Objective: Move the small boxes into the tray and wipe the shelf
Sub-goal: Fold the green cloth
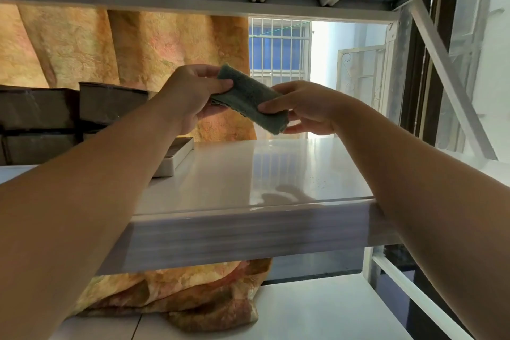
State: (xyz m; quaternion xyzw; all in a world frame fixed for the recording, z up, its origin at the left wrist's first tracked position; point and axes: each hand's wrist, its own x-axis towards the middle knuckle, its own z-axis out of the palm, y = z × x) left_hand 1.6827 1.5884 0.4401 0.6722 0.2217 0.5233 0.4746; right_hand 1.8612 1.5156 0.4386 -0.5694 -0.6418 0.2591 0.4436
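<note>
Above the middle of the shelf point(248, 174), the folded cloth point(248, 96) slants down to the right, the left hand point(190, 94) pinching its upper end in a closed grip and the right hand point(303, 109) its lower end, nearer the shelf, with the tray point(179, 159) at the shelf's left.

dusty green cloth point(248, 99); glossy white shelf point(248, 174); dark brown boxes point(36, 110) at nine o'clock; mottled orange-pink curtain point(138, 44) at eleven o'clock.

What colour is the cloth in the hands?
The cloth is dark grey-green, seen best in the head view, the only one.
</note>
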